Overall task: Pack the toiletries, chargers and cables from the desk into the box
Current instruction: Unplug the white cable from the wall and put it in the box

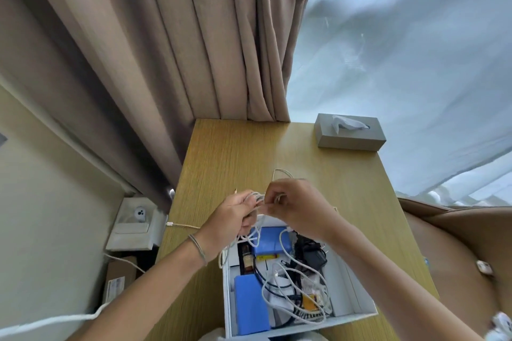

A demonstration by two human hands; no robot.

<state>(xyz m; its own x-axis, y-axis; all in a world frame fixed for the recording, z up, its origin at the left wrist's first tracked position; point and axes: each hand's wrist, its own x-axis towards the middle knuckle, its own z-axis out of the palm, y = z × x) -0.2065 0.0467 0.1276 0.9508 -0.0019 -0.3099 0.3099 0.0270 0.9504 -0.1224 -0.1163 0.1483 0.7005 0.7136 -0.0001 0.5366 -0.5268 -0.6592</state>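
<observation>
**Cable Being Coiled Above the Box, Not Yet Stowed**

Nearest the wearer, the white box (347, 313) stands on the table (227, 152) at its near edge. It holds two blue packs, a dark bottle, a black charger and several loose white and dark leads in a tangle.

Directly above the box's far rim, both hands work a white cable (256, 199). The left hand (235, 216) is closed around a bundle of loops, fingers curled about them. The right hand (295, 203) pinches a strand just beside that bundle, fingertips close to those of the left hand. Slack hangs from the bundle down into the box, and one loop rises beyond the right hand over the bare table.

Judgement: the step is winding the cable. It would be done well by keeping the loops even and the left grip firm, drawing up the hanging slack before release, so that it does not snag the leads already packed. The finished coil should be laid flat in the box.

To the left, a gold-tipped cable (182, 225) runs off the table edge toward a wall socket (138, 214); it appears still to be packed. Farthest, a grey tissue box (350, 134) stands at the table's far right corner.
</observation>
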